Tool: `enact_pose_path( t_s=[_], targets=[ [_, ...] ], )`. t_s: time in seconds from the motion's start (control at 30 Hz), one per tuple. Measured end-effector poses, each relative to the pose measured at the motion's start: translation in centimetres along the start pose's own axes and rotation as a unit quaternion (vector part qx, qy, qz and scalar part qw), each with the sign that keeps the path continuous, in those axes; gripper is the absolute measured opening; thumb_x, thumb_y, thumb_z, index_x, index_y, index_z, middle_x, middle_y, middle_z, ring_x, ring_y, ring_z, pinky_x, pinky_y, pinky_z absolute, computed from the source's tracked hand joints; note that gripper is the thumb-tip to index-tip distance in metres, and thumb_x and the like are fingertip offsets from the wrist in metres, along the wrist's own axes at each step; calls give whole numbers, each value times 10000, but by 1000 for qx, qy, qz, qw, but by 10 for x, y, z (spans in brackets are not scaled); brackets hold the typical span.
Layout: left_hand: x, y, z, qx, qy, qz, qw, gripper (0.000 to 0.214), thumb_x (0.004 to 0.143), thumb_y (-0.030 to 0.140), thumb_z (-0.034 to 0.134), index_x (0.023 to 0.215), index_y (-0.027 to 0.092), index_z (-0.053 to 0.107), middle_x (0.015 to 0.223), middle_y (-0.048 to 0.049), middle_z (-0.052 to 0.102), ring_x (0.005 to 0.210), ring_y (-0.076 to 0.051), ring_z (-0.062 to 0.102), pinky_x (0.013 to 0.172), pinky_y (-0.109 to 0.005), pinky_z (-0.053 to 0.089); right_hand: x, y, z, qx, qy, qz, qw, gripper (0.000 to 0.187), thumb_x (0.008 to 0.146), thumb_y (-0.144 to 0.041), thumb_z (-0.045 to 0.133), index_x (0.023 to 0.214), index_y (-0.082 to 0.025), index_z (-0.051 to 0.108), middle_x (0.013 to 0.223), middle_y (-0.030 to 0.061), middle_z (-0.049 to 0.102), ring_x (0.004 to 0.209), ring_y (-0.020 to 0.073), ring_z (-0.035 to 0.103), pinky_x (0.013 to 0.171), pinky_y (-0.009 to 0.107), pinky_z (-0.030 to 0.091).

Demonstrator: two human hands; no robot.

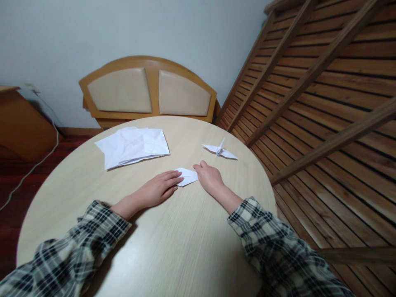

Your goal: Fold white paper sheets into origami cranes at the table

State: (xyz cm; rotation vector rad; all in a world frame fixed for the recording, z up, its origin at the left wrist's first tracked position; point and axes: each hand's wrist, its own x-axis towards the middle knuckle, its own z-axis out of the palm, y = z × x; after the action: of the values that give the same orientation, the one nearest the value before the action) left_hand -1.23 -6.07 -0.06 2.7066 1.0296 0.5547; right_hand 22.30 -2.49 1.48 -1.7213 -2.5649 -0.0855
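A small folded white paper [187,177], pointed at its right side, lies flat on the table between my hands. My left hand [154,187] rests on its left end with the fingers stretched out flat, covering part of it. With curled fingers, my right hand [210,178] grips the paper's right tip, which is hidden under the fingers. Just beyond my right hand stands a white origami crane [219,151] with its wings spread.
Creased white paper sheets [130,146] are stacked at the back left of the round wooden table [173,247]. A padded headboard [154,82] leans by the wall behind. Wooden slats [324,107] rise close along the right, and a white cable [46,156] runs at left.
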Motion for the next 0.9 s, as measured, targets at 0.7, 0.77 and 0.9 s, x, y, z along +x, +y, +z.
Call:
enact_pose_path(
  t_s=[0.7,0.77,0.9],
  targets=[
    [1,2,-2,7,-12,3,1000,375,974,216,441,1335,183,537,1413,-129,552,1338,-259,477,1128,-479,394,-2,-1,1,192,50,-257,946,275,933,-372,603,1134,-186,626,1073,73,642,1024,204,532,896,334,387],
    [1,2,-2,-4,-5,-7,1000,358,962,220,463,1308,166,536,1380,-141,573,1311,-261,503,1112,-473,414,-1,0,1,199,52,-267,942,280,916,-404,625,1088,-184,642,1055,67,641,1016,202,539,890,329,393],
    [-1,2,-3,-29,14,-32,999,355,942,248,501,1282,148,510,1324,-161,600,1221,-264,576,1048,-461,477,-1,3,2,205,59,-276,937,269,894,-413,655,1026,-179,664,1040,68,634,995,203,545,865,326,407]
  ],
)
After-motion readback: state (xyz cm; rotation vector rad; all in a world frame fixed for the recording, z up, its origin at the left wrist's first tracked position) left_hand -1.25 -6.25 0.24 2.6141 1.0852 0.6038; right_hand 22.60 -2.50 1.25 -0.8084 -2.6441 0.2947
